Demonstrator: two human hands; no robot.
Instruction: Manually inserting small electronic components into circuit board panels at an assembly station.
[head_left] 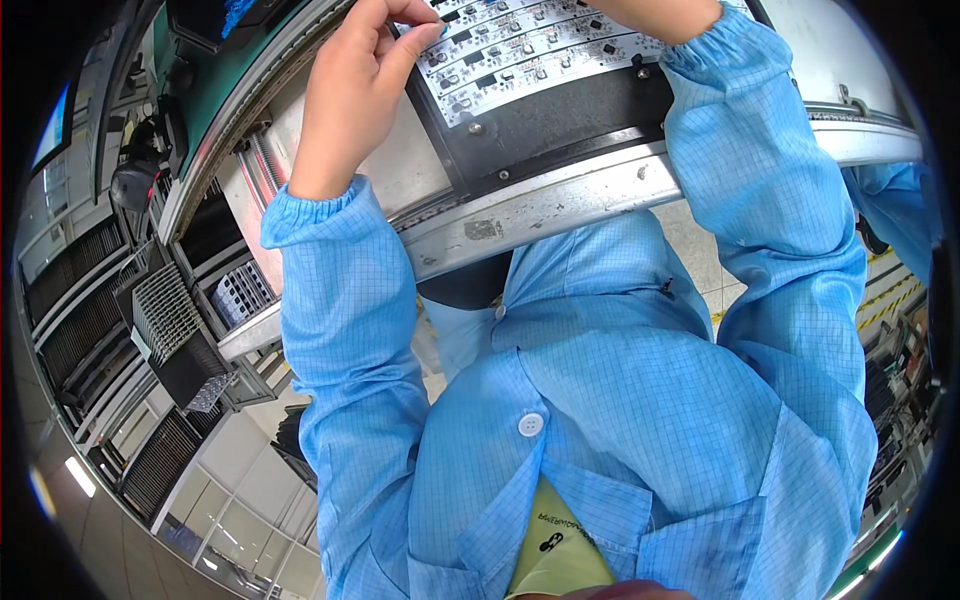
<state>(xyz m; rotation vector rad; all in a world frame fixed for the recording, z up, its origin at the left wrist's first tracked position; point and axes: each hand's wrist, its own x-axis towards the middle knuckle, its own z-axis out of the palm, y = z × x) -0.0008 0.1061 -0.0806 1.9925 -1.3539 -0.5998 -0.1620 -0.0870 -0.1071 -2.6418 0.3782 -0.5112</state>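
My left hand (355,90) reaches up to the left edge of a row of white circuit board strips (530,50) dotted with small components. Its fingers are curled together, thumb tip against the board edge, and I see nothing between them. The strips lie on a black carrier plate (560,120) that rests on a metal conveyor rail (560,195). Of my right hand (655,15) only the wrist shows at the top edge, over the right end of the strips; its fingers are cut off. Both arms wear blue checked sleeves.
A second metal rail and a green-topped machine surface (225,85) run up the left. Dark slotted racks (165,310) and shelving stand at the far left, with a lit screen (50,130) beyond. My blue coat fills the lower middle.
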